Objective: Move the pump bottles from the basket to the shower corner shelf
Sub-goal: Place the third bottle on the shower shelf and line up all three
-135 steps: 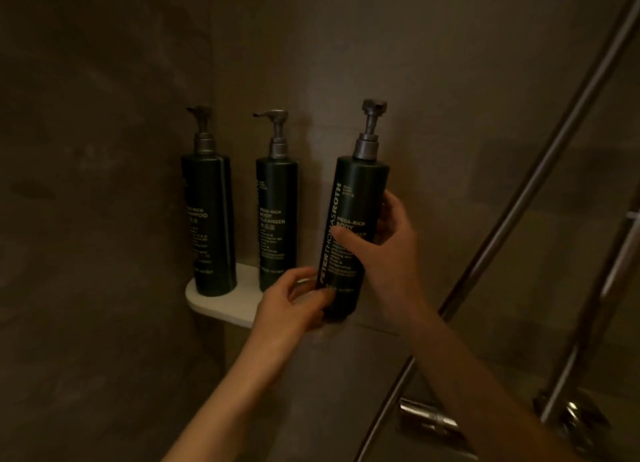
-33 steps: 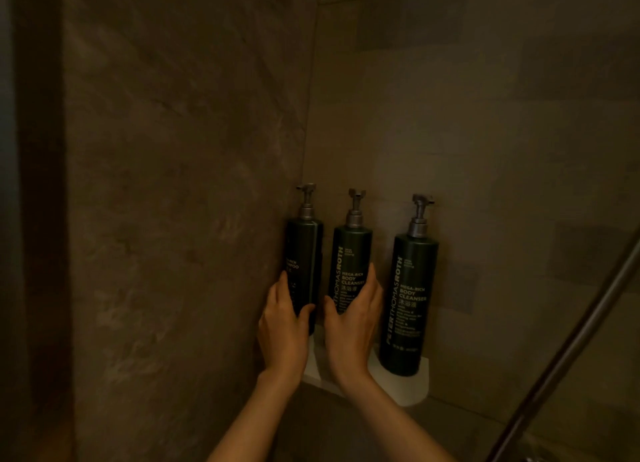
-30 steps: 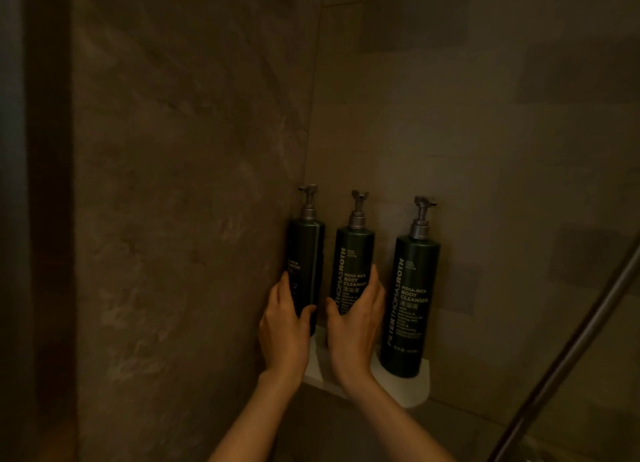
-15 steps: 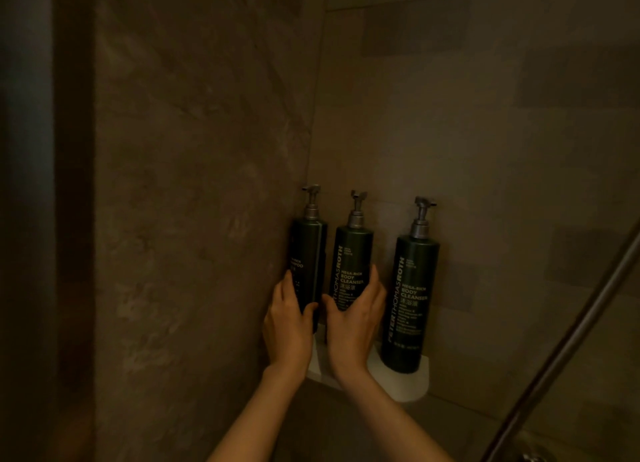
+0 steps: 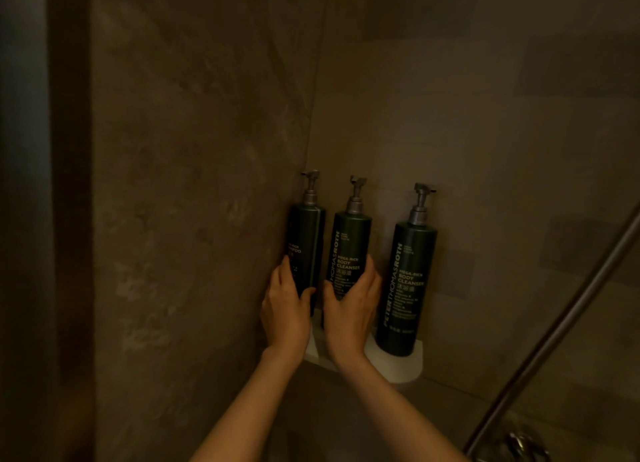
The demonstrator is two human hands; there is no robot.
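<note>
middle bottle (image 5: 349, 250) within right hand (image 5: 349, 309) fingers (image 5: 370, 271)

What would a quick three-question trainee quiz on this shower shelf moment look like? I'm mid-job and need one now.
1. How many pump bottles stand on the corner shelf?
2. True or false: the right hand grips the right bottle.
3. Which bottle does the left hand wrap? A) left bottle B) middle bottle C) none

Key
1. Three, all upright.
2. False: it wraps the middle bottle; the right bottle stands untouched.
3. A, the one nearest the side wall.
</note>
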